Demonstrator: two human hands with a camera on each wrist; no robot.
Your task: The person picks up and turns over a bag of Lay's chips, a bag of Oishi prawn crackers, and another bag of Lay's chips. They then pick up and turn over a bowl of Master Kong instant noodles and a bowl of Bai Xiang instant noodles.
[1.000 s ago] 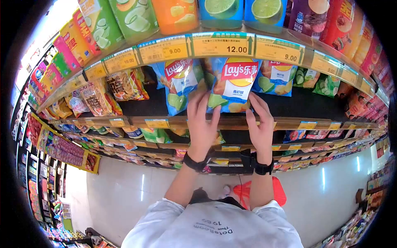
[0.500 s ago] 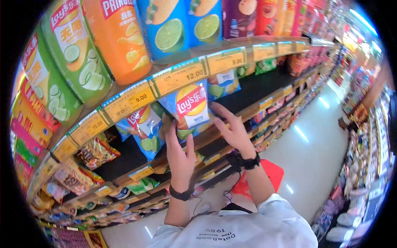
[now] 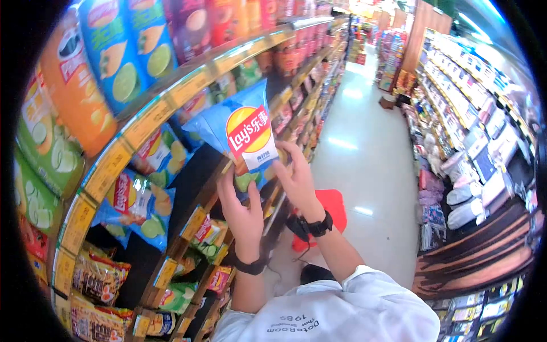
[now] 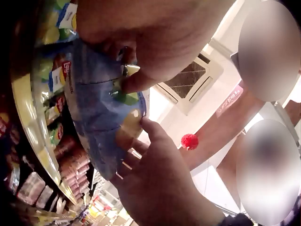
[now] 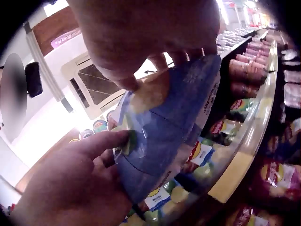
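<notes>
A blue Lay's bag of potato chips (image 3: pixel 248 134) is held up in front of the shelf, its printed front turned upward in the head view. My left hand (image 3: pixel 242 219) grips its lower left edge, the thumb near the lime picture. On the lower right side, my right hand (image 3: pixel 297 181) grips it with fingers and thumb. Both wrist views show the bag between the two hands, with the left thumb (image 4: pixel 136 84) and right thumb (image 5: pixel 123 81) against it. Some fingers are hidden behind the bag.
More blue Lay's bags (image 3: pixel 137 202) lie on the shelf at left, below yellow price tags (image 3: pixel 111 162). Chip canisters (image 3: pixel 80 97) stand on the shelf above. A red basket-like object (image 3: pixel 330 211) is beside the person on the floor (image 3: pixel 364 171). Goods-lined shelves (image 3: pixel 467 171) run along the right.
Both hands have brought the bag of chips out from the shelf, where it sat among similar bags. The head view has turned right, now showing the aisle.
</notes>
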